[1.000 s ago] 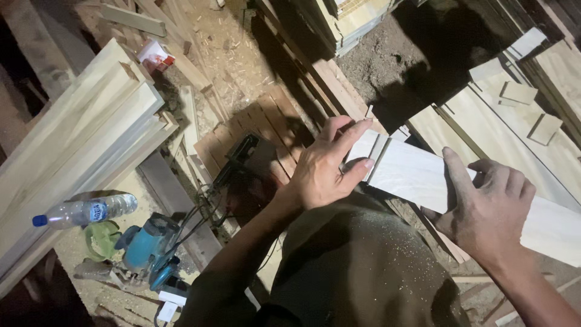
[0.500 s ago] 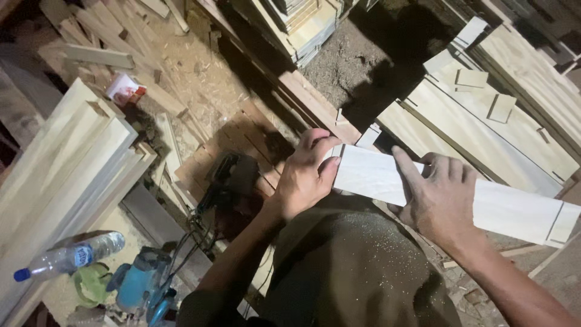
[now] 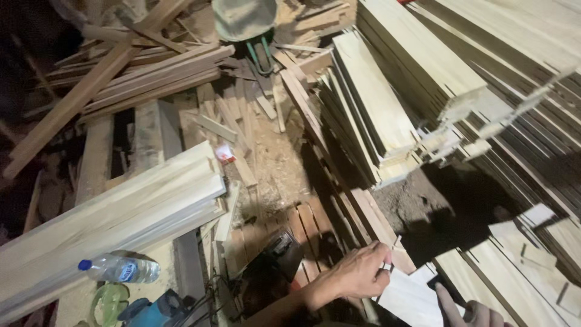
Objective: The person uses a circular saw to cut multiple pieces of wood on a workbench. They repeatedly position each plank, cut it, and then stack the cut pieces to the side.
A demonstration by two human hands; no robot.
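My left hand (image 3: 358, 274) is curled over the near end of a pale board (image 3: 411, 297), fingers bent and pinching its edge, so the hand is closed narrow on the wood. My right hand (image 3: 469, 312) barely shows at the bottom edge; I see a thumb and part of the palm lying on the same board, but I cannot tell whether it grips or just rests flat.

I take the board as my landmark. It lies low in the frame, slanting down to the right, between my two hands. Just left of the board sits a dark power tool (image 3: 275, 257) on brown slats. Farther left of it is a stack of long pale planks (image 3: 115, 224), and in front of that stack a clear plastic bottle (image 3: 121, 268) with a blue cap lies on its side. Below the bottle, well left of the board, a blue machine (image 3: 154, 309) peeks in at the frame edge. Above the board rises a tall pile of sawn planks (image 3: 375, 103), stood on edge and leaning. To the board's right lie more flat planks (image 3: 532, 266) with short offcuts on top. Far above, sawdust and loose scrap strips (image 3: 151, 72) cover the ground.
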